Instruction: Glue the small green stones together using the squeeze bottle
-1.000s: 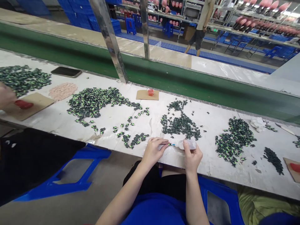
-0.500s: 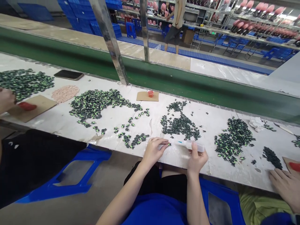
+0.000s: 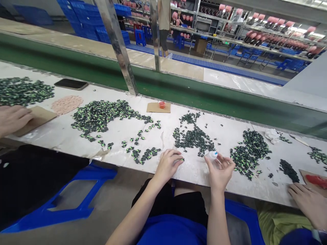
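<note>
My left hand (image 3: 168, 164) is at the table's near edge, its fingertips pinched on a small dark piece (image 3: 182, 159) with a bit of green. To its right, my right hand (image 3: 221, 170) holds a translucent bottle (image 3: 212, 155) with a blue tip, which points up and away from the left hand. Beyond my hands lies a pile of small dark pieces (image 3: 195, 137). Left of my left hand, dark round pieces with green marks (image 3: 145, 153) lie scattered, trailing from a larger pile (image 3: 97, 114).
A red cup (image 3: 161, 104) stands on cardboard (image 3: 151, 107) at the back. More dark pieces (image 3: 249, 153) lie to the right. Co-workers' hands rest at both sides. A metal post (image 3: 120, 47) rises at the back edge, before a green strip (image 3: 178, 83).
My right hand has moved slightly right and turned the bottle from lying sideways toward my left hand to tip up. The view has shifted a little. The left co-worker's hand now covers the red item.
</note>
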### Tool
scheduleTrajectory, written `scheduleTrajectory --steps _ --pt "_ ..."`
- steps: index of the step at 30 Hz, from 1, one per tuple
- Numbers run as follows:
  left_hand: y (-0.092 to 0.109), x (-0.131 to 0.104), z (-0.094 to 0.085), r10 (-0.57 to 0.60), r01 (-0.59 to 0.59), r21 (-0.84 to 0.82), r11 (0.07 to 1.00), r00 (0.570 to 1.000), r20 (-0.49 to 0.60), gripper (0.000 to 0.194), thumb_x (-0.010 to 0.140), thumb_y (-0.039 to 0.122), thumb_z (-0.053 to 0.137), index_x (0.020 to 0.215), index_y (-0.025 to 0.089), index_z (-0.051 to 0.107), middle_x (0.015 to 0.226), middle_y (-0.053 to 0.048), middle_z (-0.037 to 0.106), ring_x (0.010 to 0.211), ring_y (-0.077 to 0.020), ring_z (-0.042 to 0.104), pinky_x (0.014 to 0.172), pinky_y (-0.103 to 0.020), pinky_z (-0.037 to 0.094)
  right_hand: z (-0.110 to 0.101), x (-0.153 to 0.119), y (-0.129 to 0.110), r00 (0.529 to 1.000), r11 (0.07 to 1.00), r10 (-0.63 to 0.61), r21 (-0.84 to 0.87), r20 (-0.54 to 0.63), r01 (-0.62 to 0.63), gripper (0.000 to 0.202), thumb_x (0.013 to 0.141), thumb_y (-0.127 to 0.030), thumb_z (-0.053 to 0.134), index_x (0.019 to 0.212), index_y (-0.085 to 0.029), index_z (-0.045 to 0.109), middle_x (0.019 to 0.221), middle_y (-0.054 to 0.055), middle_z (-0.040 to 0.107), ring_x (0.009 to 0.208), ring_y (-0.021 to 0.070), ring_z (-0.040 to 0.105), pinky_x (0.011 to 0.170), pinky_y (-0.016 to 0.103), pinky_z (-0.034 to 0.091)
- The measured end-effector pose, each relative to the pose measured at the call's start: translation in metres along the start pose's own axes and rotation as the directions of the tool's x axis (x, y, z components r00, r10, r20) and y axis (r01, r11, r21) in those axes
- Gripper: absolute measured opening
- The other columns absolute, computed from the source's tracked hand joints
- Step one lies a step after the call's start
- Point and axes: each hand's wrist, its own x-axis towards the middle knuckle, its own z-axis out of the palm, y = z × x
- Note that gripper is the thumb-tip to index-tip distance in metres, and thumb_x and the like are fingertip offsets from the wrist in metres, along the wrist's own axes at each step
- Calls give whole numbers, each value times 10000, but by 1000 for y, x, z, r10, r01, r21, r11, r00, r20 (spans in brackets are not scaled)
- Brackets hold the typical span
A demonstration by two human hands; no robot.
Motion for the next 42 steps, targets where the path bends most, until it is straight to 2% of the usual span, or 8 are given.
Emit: scheduleTrajectory --steps 3,5,9,17,23,28,33,42 --pt "0 1 1 15 -14 -8 1000 1000 5 108 772 155 716 808 255 736 959 -39 724 980 -247 613 843 -420 479 0 -5 -13 896 902 -429 -113 -117 417 323 717 -278 780 933 -224 547 922 52 665 848 210 645 759 387 535" --pt "-1 2 1 25 -25 -37 999 1000 -1 109 775 147 710 804 250 735 930 -35 733 951 -242 621 834 -415 490 7 -4 -20 780 774 -616 -102 113 625 94 830 -196 666 901 -245 629 843 31 659 784 184 633 727 348 527" --pt "1 0 -11 28 -31 -105 994 999 -35 129 814 143 652 857 233 733 861 -33 748 921 -231 646 825 -384 517 37 5 -22 541 714 -494 -38 681 699 222 908 -161 525 950 -275 711 939 60 671 867 200 625 710 328 527" --pt "10 -11 -42 -84 70 -121 990 989 -118 128 831 186 620 828 242 735 810 -20 749 795 -209 690 757 -342 539 63 24 0 460 662 -288 -172 840 729 195 857 -116 554 769 -238 677 790 54 661 785 225 619 661 322 498" --pt "14 -10 -40 -173 133 -227 965 970 -168 98 805 194 660 829 234 746 824 -27 759 790 -205 705 751 -320 560 60 22 -12 557 772 -302 -144 774 620 188 904 -210 479 859 -223 661 776 51 651 745 222 614 665 339 498" --pt "26 -3 -41 -156 79 -277 958 951 -268 111 837 240 644 859 231 752 827 -36 757 796 -206 699 759 -330 554 40 9 -49 668 961 -228 53 708 272 244 900 -342 523 955 -230 732 852 57 693 791 191 657 676 303 537" --pt "40 5 -43 -58 -8 -200 980 946 -320 160 888 273 589 901 247 747 845 -37 757 812 -203 685 777 -353 524 34 -11 -67 843 981 17 152 538 -117 211 764 -385 695 844 -203 767 799 65 757 721 208 702 661 338 594" --pt "47 4 -40 -2 -16 -51 999 946 -323 141 892 272 594 886 269 735 849 -9 767 783 -184 685 823 -370 468 38 -31 -73 856 972 77 151 511 -178 201 776 -356 679 867 -204 773 859 65 771 775 219 726 706 356 616"
